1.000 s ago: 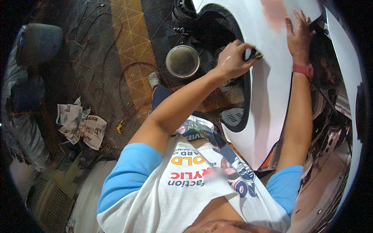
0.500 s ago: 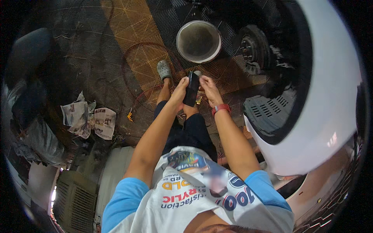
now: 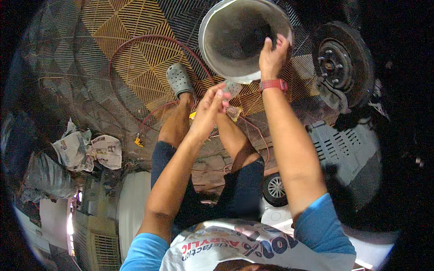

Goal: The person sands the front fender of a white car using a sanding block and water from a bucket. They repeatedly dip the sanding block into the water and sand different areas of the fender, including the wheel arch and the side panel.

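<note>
My left hand [image 3: 209, 108] is in the middle, above my knees, its fingers loosely bent and apart with nothing visible in them. My right hand [image 3: 273, 56], with a red watch [image 3: 274, 85] on the wrist, reaches over the right side of a large pale bucket [image 3: 209, 54]. Its thumb and fingers are apart, and I see nothing between them. The bucket's inside is dark and grey; whether the right hand touches its wall I cannot tell.
A wheel hub with a brake disc [image 3: 333, 64] is at the right, above a grey slotted panel [image 3: 341, 147]. A reddish hose [image 3: 118, 54] loops over the yellow and grey floor tiles [image 3: 122, 22]. Crumpled newspaper [image 3: 107, 151] lies at left; a small wheel [image 3: 275, 189] lies below.
The dark, flat rectangular object that both hands held is no longer visible. My hands have parted, the right moving up and right over the bucket. The view has shifted closer to the bucket and wheel hub.
</note>
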A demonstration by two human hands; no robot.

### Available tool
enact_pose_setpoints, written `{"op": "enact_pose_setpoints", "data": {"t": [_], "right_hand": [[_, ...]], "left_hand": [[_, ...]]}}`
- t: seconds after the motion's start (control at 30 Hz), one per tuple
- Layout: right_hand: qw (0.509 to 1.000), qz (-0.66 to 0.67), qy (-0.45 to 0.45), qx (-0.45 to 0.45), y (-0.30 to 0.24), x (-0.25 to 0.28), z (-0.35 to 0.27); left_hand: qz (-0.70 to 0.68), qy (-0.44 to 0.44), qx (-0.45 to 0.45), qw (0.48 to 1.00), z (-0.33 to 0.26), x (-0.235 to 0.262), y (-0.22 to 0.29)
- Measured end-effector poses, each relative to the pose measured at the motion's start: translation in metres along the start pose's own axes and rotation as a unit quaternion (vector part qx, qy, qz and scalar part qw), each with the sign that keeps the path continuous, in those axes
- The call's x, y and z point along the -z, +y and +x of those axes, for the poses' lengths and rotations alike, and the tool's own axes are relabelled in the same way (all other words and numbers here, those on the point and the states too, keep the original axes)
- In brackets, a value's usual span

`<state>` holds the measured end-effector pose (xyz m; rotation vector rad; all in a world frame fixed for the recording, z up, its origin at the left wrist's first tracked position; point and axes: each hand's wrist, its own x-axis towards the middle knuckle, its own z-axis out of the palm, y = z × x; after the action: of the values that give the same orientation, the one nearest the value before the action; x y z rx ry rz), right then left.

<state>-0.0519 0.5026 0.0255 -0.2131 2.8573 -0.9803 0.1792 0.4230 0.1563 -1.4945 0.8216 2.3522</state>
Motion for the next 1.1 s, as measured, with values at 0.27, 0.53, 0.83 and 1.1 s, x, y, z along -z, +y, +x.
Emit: {"op": "enact_pose_setpoints", "data": {"t": [0.27,0.53,0.83,1.1], "right_hand": [[0.872,-0.206,-0.437,0.078,0.023,-0.167,0.055],[0.674,-0.466,-0.553,0.151,0.073,-0.201,0.059],[0.624,-0.475,-0.585,0.206,0.135,-0.194,0.054],[0.765,-0.386,-0.511,0.069,0.084,-0.203,0.030]], "left_hand": [[0.220,0.003,-0.010,0.976,0.021,-0.016,-0.035],[0.217,-0.033,0.088,0.972,0.014,-0.008,-0.017],[0.212,-0.031,0.046,0.976,0.018,-0.008,-0.013],[0.186,-0.004,0.038,0.982,0.023,-0.010,0.004]]}}
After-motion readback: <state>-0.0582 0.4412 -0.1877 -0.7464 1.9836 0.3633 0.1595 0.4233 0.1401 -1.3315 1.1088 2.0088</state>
